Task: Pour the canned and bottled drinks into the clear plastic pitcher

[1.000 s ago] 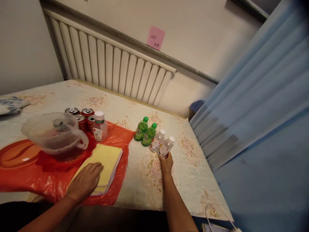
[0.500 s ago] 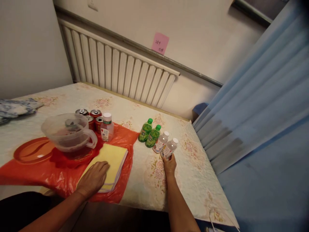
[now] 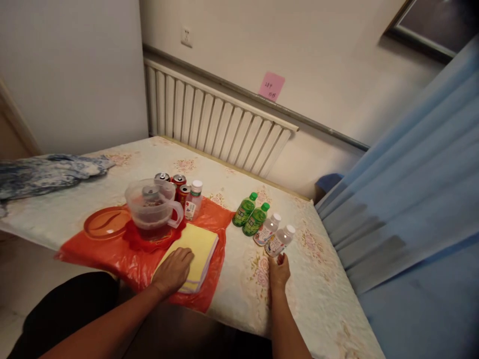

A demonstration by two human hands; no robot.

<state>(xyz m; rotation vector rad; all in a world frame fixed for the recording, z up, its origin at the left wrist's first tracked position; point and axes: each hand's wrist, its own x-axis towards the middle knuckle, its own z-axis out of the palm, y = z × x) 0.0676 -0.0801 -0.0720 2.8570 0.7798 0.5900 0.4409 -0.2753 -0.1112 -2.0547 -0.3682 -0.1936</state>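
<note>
My left hand (image 3: 174,269) lies flat on a folded yellow cloth (image 3: 198,249), its fingers stretched out. On the right, my right hand (image 3: 279,273) is at the base of a clear bottle with a white cap (image 3: 280,242), thumb and fingers apart; whether the fingertips still touch it I cannot tell. That bottle ends a slanting row: another white-capped bottle (image 3: 267,230) stands beside it, then two green bottles (image 3: 256,220) (image 3: 245,210). All stand upright on the flowered tablecloth (image 3: 239,284).
Under the cloth spreads a red plastic bag (image 3: 217,269). A clear plastic jug (image 3: 149,209) stands on a red scalloped dish (image 3: 179,233), near an orange lid (image 3: 105,223). Behind are several cans (image 3: 178,180) and a white-capped bottle (image 3: 193,200). A blue curtain (image 3: 407,199) hangs at right.
My right hand has loosened from the end bottle and drawn back slightly toward me. My left hand stays on the cloth. The view has swung left, so everything appears further right.
</note>
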